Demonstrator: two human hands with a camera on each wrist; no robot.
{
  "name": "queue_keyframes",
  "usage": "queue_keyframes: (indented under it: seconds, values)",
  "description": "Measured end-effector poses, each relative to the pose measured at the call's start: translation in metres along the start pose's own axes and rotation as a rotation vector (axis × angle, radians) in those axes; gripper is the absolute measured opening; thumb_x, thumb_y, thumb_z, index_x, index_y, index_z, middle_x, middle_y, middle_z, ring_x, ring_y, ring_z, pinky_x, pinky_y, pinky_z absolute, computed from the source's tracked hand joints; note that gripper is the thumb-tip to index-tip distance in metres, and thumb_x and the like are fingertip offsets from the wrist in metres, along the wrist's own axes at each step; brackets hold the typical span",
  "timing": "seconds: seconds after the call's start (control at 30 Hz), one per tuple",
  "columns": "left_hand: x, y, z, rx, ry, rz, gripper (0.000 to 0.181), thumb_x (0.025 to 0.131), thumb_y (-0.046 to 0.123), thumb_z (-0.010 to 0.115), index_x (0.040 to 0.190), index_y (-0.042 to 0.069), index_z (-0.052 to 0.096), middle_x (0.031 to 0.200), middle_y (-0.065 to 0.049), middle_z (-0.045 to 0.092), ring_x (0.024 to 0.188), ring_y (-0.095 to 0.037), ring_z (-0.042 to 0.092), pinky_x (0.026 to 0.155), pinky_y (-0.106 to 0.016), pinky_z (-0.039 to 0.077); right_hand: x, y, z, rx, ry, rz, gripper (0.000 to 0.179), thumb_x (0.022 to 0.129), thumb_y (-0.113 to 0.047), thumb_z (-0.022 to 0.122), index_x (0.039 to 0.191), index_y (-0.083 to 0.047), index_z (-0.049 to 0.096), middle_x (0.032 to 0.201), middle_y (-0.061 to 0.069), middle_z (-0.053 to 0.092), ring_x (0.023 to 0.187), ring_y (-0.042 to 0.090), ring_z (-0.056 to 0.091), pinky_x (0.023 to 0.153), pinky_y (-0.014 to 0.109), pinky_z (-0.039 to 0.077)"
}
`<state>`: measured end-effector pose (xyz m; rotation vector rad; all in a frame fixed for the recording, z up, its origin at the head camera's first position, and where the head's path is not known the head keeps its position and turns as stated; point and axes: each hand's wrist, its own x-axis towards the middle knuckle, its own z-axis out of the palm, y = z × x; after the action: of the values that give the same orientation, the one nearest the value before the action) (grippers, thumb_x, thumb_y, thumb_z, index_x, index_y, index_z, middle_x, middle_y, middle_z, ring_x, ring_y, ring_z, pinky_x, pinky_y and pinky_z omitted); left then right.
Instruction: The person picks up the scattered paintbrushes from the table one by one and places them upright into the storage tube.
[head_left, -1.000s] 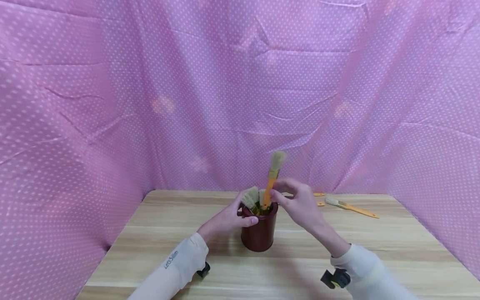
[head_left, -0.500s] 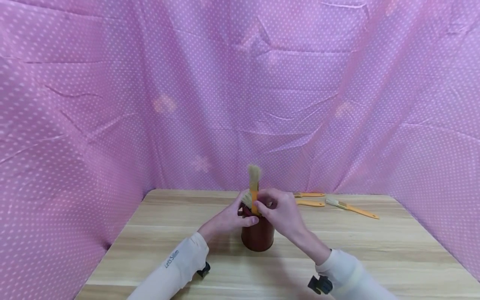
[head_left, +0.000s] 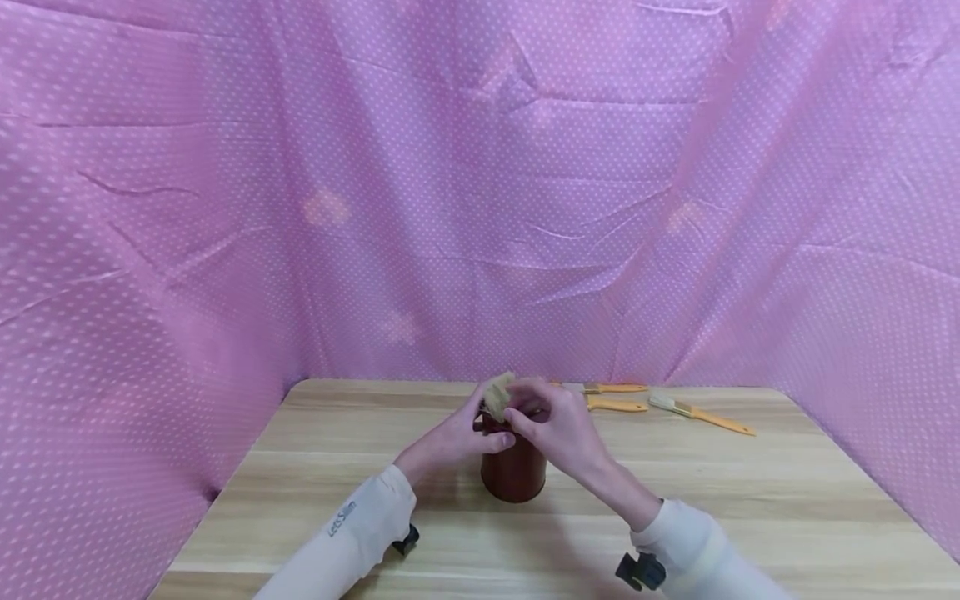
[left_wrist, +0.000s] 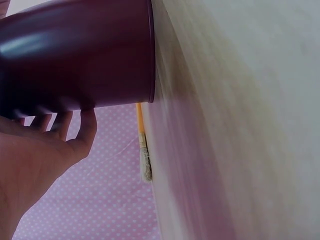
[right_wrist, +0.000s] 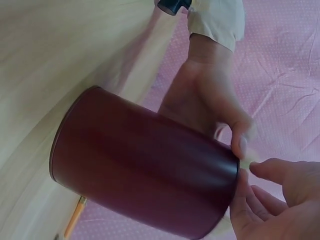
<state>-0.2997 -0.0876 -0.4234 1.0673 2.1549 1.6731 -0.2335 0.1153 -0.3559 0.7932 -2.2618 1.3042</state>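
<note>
A dark red cylindrical pot (head_left: 514, 471) stands upright on the wooden table, pale paintbrush bristles (head_left: 497, 397) showing above its rim. My left hand (head_left: 450, 435) grips the pot at its upper left side, thumb at the front; its fingers (left_wrist: 88, 129) touch the pot wall in the left wrist view. Over the right side of the rim is my right hand (head_left: 561, 429), its thumb and forefinger beside the bristles. In the right wrist view that thumb (right_wrist: 272, 169) and the fingertips are slightly apart at the rim. The brush handles are hidden inside the pot.
To the right, behind the pot, lie several orange-handled paintbrushes, among them a flat brush (head_left: 701, 414) and another brush (head_left: 617, 405). A pink dotted cloth (head_left: 480, 208) hangs behind the table (head_left: 360, 467) and along its sides.
The brush in my right hand first moved left over the pot, then dropped down until only its bristles show. My right hand came left with it; my left hand stayed on the pot.
</note>
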Motion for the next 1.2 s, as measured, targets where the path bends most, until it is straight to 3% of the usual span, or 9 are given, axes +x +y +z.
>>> queue_keyframes:
  seconds: [0.17,0.3,0.47,0.6,0.83,1.03,1.2]
  values:
    - [-0.004,0.001,-0.003,0.025,0.021,-0.035,0.089,0.093,0.042,0.075,0.159,0.047,0.015,0.159,0.009,0.032,0.144,-0.014,0.032,0.116,-0.048,0.025,0.000,0.003,-0.019,0.007,0.020,-0.010,0.026,0.091,-0.006,0.077,0.116,0.000,0.071,0.093,0.002,0.074,0.081,0.015,0.070,0.070,0.032,0.059]
    - [-0.007,0.003,-0.007,0.040,0.031,-0.057,0.088,0.093,0.044,0.074,0.158,0.051,0.014,0.161,0.010,0.028,0.146,-0.020,0.029,0.115,-0.050,0.026,0.002,0.020,-0.043,-0.033,0.088,0.014,0.022,0.095,-0.013,0.075,0.115,-0.004,0.073,0.097,0.002,0.074,0.081,0.016,0.069,0.071,0.031,0.059]
    - [-0.010,0.007,-0.011,0.037,0.048,-0.063,0.087,0.093,0.043,0.074,0.157,0.053,0.016,0.160,0.010,0.029,0.145,-0.025,0.029,0.114,-0.052,0.029,0.002,0.058,-0.073,-0.085,0.176,0.123,0.022,0.097,-0.019,0.073,0.112,-0.004,0.074,0.093,0.006,0.074,0.080,0.023,0.070,0.069,0.026,0.058]
    - [-0.010,0.005,-0.012,0.051,0.061,-0.067,0.088,0.092,0.044,0.075,0.157,0.052,0.016,0.160,0.009,0.028,0.146,-0.023,0.028,0.115,-0.053,0.027,-0.011,0.102,-0.095,-0.165,0.179,0.242,0.028,0.100,-0.026,0.069,0.113,-0.003,0.073,0.094,0.009,0.073,0.084,0.029,0.070,0.070,0.026,0.056]
    - [-0.010,0.001,-0.008,0.049,0.044,-0.076,0.089,0.093,0.045,0.074,0.158,0.049,0.014,0.158,0.008,0.033,0.146,-0.015,0.028,0.117,-0.050,0.020,-0.043,0.170,-0.133,-0.314,0.061,0.318,0.028,0.103,-0.022,0.063,0.119,0.001,0.068,0.112,0.015,0.070,0.105,0.032,0.064,0.089,0.043,0.054]
    - [-0.009,0.002,-0.007,0.041,0.044,-0.077,0.090,0.093,0.045,0.074,0.160,0.045,0.014,0.158,0.010,0.033,0.145,-0.014,0.028,0.117,-0.050,0.020,-0.055,0.196,-0.163,-0.391,-0.114,0.361,0.044,0.099,-0.014,0.065,0.132,0.013,0.055,0.133,0.038,0.050,0.122,0.057,0.047,0.098,0.068,0.041]
    - [-0.008,0.000,-0.005,0.045,0.041,-0.081,0.088,0.093,0.046,0.074,0.157,0.052,0.014,0.158,0.010,0.032,0.146,-0.013,0.026,0.117,-0.050,0.020,-0.061,0.209,-0.185,-0.560,-0.218,0.391,0.054,0.096,-0.017,0.068,0.134,0.018,0.050,0.130,0.046,0.045,0.118,0.064,0.045,0.096,0.072,0.038]
